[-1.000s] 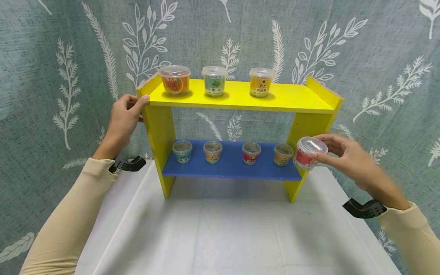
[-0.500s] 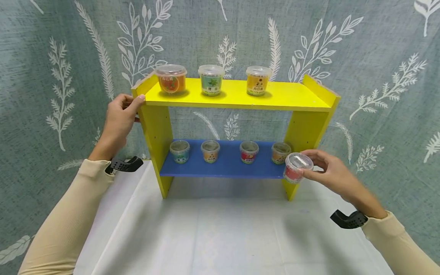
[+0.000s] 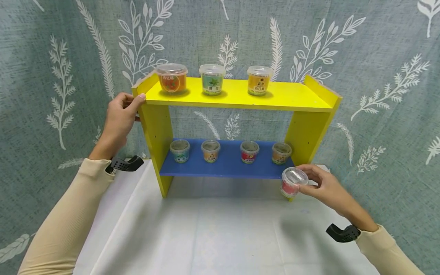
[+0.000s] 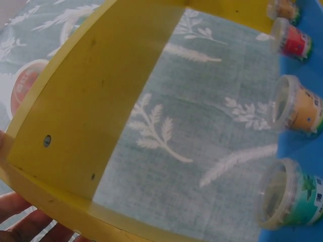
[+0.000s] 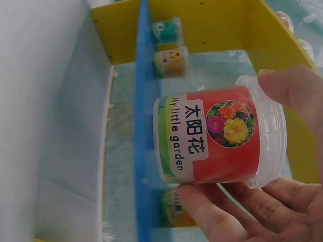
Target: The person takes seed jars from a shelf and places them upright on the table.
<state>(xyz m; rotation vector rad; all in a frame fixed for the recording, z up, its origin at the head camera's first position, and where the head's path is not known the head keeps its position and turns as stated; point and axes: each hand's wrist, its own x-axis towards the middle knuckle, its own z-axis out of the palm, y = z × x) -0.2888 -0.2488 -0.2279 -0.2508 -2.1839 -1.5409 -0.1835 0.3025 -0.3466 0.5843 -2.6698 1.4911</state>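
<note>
My right hand (image 3: 324, 188) grips a small clear-lidded plastic cup (image 5: 224, 136) with a red label showing flowers and the words "My little garden". In the head view the cup overlaps the right front corner of the blue lower shelf (image 3: 223, 168) and the foot of the right side panel. Thumb and fingers lie on opposite sides of the cup near its lid. At the upper left, my left hand (image 3: 118, 118) holds the end of the yellow top board (image 3: 292, 95), thumb on its front corner. Its fingers (image 4: 30, 224) show behind the yellow wood in the left wrist view.
Several similar cups stand in a row on the blue shelf, including a teal cup (image 3: 180, 151) and a red cup (image 3: 249, 152). On the top board are an orange cup (image 3: 172, 79), a green cup (image 3: 211, 79) and a yellow cup (image 3: 259, 81). White cloth (image 3: 223, 229) covers the table.
My right hand has carried the red-labelled cup down and to the left, from beside the right panel to below the blue shelf's front corner. My left hand keeps its hold on the top board.
</note>
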